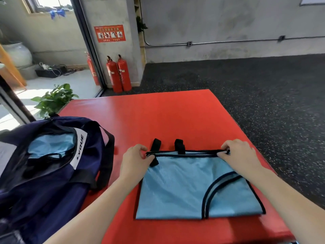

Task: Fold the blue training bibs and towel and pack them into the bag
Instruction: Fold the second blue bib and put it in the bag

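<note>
Pinching the far hem of a light blue training bib (184,187), both hands work at its two top corners: the left hand (135,160) has thumb and fingertips closed on the left corner, the right hand (241,155) nips the right corner in the same manner. The bib lies flat on a red mat (175,117), already doubled over, black-trimmed armhole curve showing at the near right and two black straps (179,146) projecting past the far edge.

Judgement: the step in hand is the next fold of this bib. To do it well, the two corners should be lifted together and level, carried toward the near edge and laid hem to hem, so the trim lines match. The loose straps ought to be tucked inside the fold first, or they will trail and snag. Press flat from the centre outward before release.

A navy duffel bag (52,173) sits open just left of the bib, with light blue fabric (51,144) already inside it. No towel is seen.
</note>
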The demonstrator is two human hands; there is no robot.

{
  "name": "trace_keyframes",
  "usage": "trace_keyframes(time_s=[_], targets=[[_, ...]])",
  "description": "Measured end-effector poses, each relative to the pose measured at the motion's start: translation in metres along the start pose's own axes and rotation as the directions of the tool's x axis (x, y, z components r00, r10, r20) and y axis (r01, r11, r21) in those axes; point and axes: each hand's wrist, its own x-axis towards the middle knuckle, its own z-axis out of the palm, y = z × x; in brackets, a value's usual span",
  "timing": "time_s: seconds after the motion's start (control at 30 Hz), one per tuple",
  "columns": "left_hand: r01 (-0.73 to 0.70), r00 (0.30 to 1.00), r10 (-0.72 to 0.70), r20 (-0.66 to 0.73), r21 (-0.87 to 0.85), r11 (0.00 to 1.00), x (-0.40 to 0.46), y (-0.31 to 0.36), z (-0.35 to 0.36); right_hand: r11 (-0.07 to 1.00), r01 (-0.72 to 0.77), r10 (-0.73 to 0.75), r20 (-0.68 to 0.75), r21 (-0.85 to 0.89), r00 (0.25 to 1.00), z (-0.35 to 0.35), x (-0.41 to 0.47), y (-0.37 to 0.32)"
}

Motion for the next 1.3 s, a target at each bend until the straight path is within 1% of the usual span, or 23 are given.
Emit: trace_keyframes(time_s=[0.07, 0.1, 0.13, 0.2, 0.27, 0.3, 0.37, 0.47, 0.53, 0.6, 0.73, 0.8, 0.87, 0.97, 1.03, 1.1, 1.17, 1.23, 1.3], targets=[[-0.007, 1.0, 0.008, -0.015, 0.001, 1.0, 0.0, 0.002, -0.001, 0.995, 0.048, -0.052, -0.037, -0.088, 0.998, 0.0, -0.003, -0.016], [-0.022, 1.0, 0.022, -0.019, 0.006, 1.0, -0.001, 0.003, 0.0, 0.993, 0.091, -0.095, -0.047, -0.079, 0.994, -0.001, -0.005, -0.025], [-0.038, 0.999, 0.038, -0.021, 0.01, 0.999, -0.001, 0.004, 0.0, 0.99, 0.138, -0.14, -0.048, -0.037, 0.989, -0.001, -0.007, -0.035], [-0.056, 0.998, 0.056, -0.014, 0.006, 0.998, -0.003, 0.005, 0.001, 0.967, 0.233, -0.232, -0.021, 0.099, 0.972, 0.002, -0.012, -0.053], [-0.072, 0.997, 0.072, 0.007, -0.002, 0.997, -0.007, 0.006, 0.002, 0.922, 0.314, -0.331, 0.037, 0.227, 0.943, 0.008, -0.015, -0.069], [-0.084, 0.996, 0.084, 0.019, -0.004, 0.996, -0.009, 0.006, 0.003, 0.9, 0.347, -0.375, 0.064, 0.263, 0.925, 0.011, -0.017, -0.075], [-0.099, 0.995, 0.1, 0.031, -0.028, 0.995, -0.015, 0.009, 0.003, 0.877, 0.389, -0.431, 0.104, 0.282, 0.896, 0.018, -0.019, -0.084], [-0.14, 0.99, 0.141, -0.001, -0.124, 0.982, -0.021, 0.014, 0.002, 0.866, 0.418, -0.461, 0.113, 0.276, 0.88, 0.026, -0.016, -0.089], [-0.168, 0.985, 0.171, 0.003, -0.166, 0.972, -0.021, 0.014, 0.002, 0.861, 0.435, -0.472, 0.099, 0.263, 0.876, 0.028, -0.013, -0.09], [-0.196, 0.978, 0.204, 0.042, -0.143, 0.97, -0.021, 0.011, 0.003, 0.862, 0.434, -0.469, 0.086, 0.263, 0.879, 0.029, -0.009, -0.088], [-0.336, 0.939, 0.33, 0.093, 0.058, 0.94, -0.019, -0.002, 0.011, 0.884, 0.424, -0.447, 0.091, 0.196, 0.89, 0.027, -0.002, -0.078], [-0.347, 0.937, 0.342, 0.077, 0.079, 0.934, -0.016, -0.001, 0.014, 0.901, 0.401, -0.42, 0.095, 0.167, 0.903, 0.025, 0.003, -0.068], [-0.355, 0.935, 0.354, 0.019, 0.065, 0.933, -0.009, 0.002, 0.015, 0.916, 0.375, -0.39, 0.097, 0.144, 0.916, 0.023, 0.007, -0.059], [-0.341, 0.936, 0.344, -0.08, 0.047, 0.939, 0.001, 0.009, 0.013, 0.931, 0.339, -0.355, 0.109, 0.138, 0.929, 0.016, 0.012, -0.048], [-0.319, 0.941, 0.321, -0.109, 0.038, 0.947, 0.008, 0.012, 0.014, 0.929, 0.323, -0.353, 0.169, 0.183, 0.92, 0.011, 0.013, -0.042], [-0.258, 0.961, 0.256, -0.104, -0.002, 0.966, 0.016, 0.012, 0.018, 0.924, 0.304, -0.353, 0.214, 0.232, 0.911, 0.006, 0.015, -0.037], [-0.177, 0.982, 0.175, -0.077, -0.021, 0.984, 0.022, 0.009, 0.022, 0.929, 0.296, -0.34, 0.199, 0.22, 0.919, 0.004, 0.016, -0.03], [-0.156, 0.987, 0.158, -0.036, 0.042, 0.987, 0.026, 0.007, 0.023, 0.943, 0.285, -0.313, 0.164, 0.173, 0.935, 0.003, 0.016, -0.025], [-0.173, 0.985, 0.173, 0.005, 0.094, 0.98, 0.024, 0.007, 0.023, 0.95, 0.275, -0.296, 0.144, 0.15, 0.944, 0.002, 0.016, -0.021]])
